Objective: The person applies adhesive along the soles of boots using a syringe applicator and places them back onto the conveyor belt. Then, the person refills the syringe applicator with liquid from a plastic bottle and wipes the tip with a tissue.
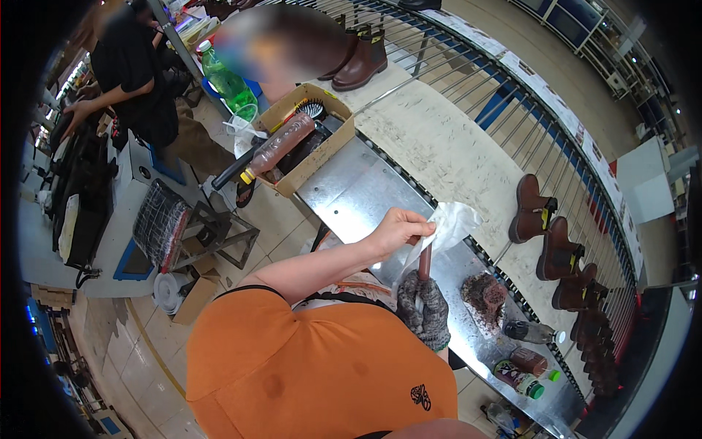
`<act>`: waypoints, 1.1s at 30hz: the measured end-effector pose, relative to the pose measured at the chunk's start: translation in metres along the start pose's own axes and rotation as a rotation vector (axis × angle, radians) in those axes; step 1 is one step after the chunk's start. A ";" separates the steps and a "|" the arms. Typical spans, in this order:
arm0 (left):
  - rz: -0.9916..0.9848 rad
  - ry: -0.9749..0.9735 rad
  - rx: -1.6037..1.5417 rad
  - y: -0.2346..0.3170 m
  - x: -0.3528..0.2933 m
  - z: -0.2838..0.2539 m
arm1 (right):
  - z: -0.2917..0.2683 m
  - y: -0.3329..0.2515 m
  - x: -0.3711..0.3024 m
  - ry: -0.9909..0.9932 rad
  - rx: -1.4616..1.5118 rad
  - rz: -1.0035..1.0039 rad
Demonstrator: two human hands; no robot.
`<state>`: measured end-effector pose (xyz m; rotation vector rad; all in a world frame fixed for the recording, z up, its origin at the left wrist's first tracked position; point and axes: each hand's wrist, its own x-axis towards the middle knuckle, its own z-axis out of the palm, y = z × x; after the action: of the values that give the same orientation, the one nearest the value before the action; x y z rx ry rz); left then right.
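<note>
My bare left hand (401, 233) pinches a thin white sheet, a cloth or tissue (455, 222), that hangs loosely past my fingertips. Below it my right hand (424, 311), in a grey knitted glove, is closed around a slim reddish-brown stick (425, 262). The stick's top end touches or lies under the white sheet; which one I cannot tell. Both hands are over the metal worktable (351, 190). Just right of the gloved hand lies a clump of brown-stained, bristly material (484, 298).
Beyond the table, a curved conveyor (431, 121) carries brown ankle boots (553, 247). Small bottles (518, 377) and a dark bottle (530, 331) lie at the table's right. A cardboard box (322, 157) holds a brush and a brown bottle (281, 146). A co-worker (128, 73) stands left.
</note>
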<state>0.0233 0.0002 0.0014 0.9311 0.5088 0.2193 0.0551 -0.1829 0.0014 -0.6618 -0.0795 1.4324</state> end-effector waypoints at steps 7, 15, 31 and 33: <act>0.312 0.477 -0.025 0.043 0.040 -0.054 | 0.002 0.011 0.004 0.311 -0.600 -0.196; 0.104 0.268 -0.130 0.037 0.036 -0.056 | 0.006 -0.011 0.017 0.509 -1.072 -0.217; -0.007 -0.257 0.194 0.000 0.019 -0.015 | -0.002 -0.001 0.001 0.157 -0.165 -0.039; -0.008 -0.317 0.084 0.000 0.015 -0.015 | -0.002 -0.006 -0.005 0.037 -0.089 -0.029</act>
<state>0.0288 0.0166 -0.0108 1.0237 0.2300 0.0405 0.0605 -0.1884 0.0041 -0.7574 -0.1244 1.3947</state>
